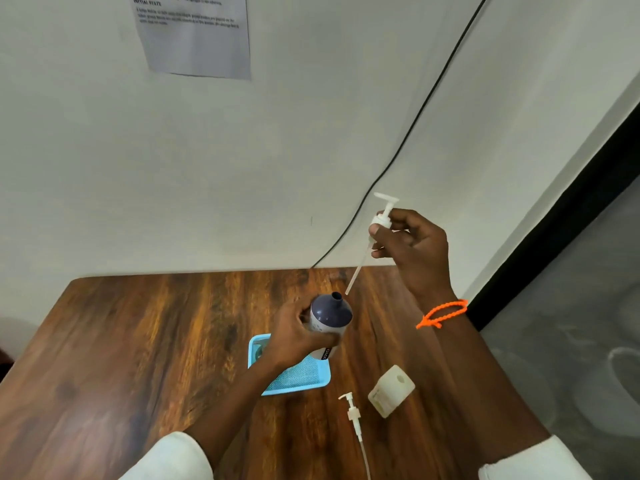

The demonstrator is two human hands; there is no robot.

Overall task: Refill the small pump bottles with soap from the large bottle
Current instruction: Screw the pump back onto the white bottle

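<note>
Above tray, left hand gripping bottle, right hand pinching pump

Blue tray, wall paper, perhaps cable

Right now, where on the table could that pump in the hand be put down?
Bare wood lies left of the blue plastic tray, across the wooden table. It's crowded on the right: a loose white pump and a cream square bottle lie there.
</note>
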